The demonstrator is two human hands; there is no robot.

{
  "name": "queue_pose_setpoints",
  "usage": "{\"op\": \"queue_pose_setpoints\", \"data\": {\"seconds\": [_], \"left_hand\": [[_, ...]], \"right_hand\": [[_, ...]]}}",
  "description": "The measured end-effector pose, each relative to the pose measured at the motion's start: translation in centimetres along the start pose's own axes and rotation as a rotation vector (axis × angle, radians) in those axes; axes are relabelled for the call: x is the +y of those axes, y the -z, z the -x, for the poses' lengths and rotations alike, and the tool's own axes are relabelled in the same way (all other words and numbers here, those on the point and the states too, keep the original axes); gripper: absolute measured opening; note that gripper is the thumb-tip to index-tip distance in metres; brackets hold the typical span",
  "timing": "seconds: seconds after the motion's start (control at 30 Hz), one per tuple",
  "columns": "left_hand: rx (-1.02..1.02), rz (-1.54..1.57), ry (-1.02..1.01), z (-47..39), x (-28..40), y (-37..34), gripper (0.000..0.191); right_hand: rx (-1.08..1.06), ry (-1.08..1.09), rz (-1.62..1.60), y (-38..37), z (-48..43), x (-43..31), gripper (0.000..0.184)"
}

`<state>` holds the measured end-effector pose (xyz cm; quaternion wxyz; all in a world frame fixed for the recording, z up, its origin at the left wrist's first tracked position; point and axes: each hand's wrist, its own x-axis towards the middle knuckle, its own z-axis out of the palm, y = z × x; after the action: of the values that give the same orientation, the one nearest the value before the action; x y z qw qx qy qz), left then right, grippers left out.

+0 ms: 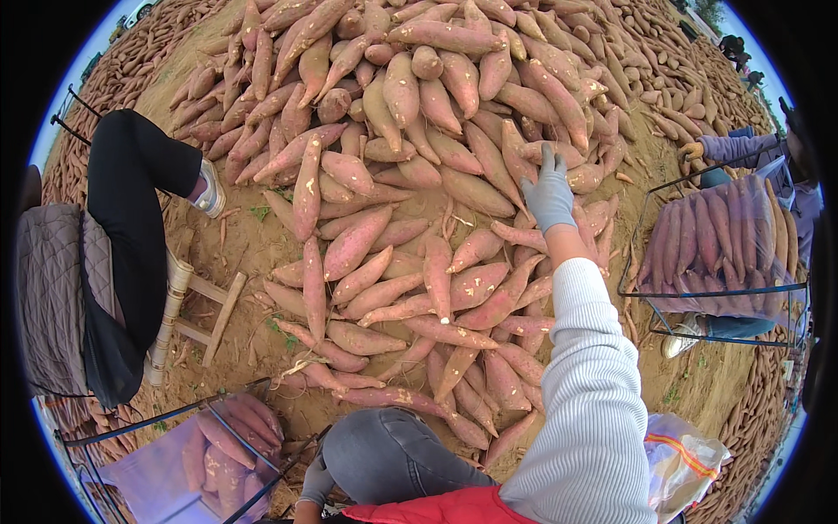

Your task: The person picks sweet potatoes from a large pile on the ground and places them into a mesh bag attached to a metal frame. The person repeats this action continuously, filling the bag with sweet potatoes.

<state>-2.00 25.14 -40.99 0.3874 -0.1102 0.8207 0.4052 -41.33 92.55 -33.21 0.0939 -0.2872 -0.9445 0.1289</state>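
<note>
My right hand (550, 196), in a grey glove, reaches out to the near right face of a large heap of sweet potatoes (399, 92). Its fingers are apart, and their tips rest on a sweet potato (533, 152) lying in the heap. Low in the picture, my left hand (317, 481), also gloved in grey, hangs beside my knee (393, 452). The knee partly hides it, so its grip is unclear. Loose sweet potatoes (366, 295) lie spread on the soil between the heap and my knees.
At lower left, a metal frame (150, 429) holds a purple plastic bag with sweet potatoes (226, 452). Another framed bag (713, 236) stands at right beside a co-worker (733, 147). A person's leg (137, 229) and a wooden stool (209, 308) are at left. A plastic sack (681, 458) lies lower right.
</note>
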Motion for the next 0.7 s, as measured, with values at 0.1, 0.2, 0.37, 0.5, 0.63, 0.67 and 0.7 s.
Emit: {"op": "queue_pose_setpoints", "data": {"seconds": [0.1,0.2,0.37,0.5,0.63,0.67,0.7], "left_hand": [[-0.005,-0.181,0.100,-0.1,0.5,0.3,0.044],[0.034,-0.057,0.120,0.3,0.7,0.1,0.044],[0.015,0.020,0.127,0.3,1.7,0.0,0.042],[-0.049,-0.007,0.153,-0.5,2.8,0.2,0.042],[-0.020,0.063,0.113,-0.7,3.5,0.2,0.041],[0.004,0.121,0.107,-0.7,3.6,0.2,0.041],[0.030,0.146,0.088,-0.5,3.8,0.4,0.041]], "right_hand": [[-0.081,-0.006,0.049,-0.6,-3.1,-2.3,0.073],[-0.079,0.000,0.138,-1.1,-4.0,-2.7,0.056],[-0.014,0.185,0.156,-0.2,-0.2,0.9,0.041],[0.373,0.219,-0.452,4.0,3.9,5.6,0.039],[0.388,-0.358,-1.347,8.9,8.9,9.4,0.028],[0.388,-0.379,-1.424,9.6,10.6,10.0,0.024],[0.382,-0.404,-1.502,10.0,12.3,10.6,0.021]]}}
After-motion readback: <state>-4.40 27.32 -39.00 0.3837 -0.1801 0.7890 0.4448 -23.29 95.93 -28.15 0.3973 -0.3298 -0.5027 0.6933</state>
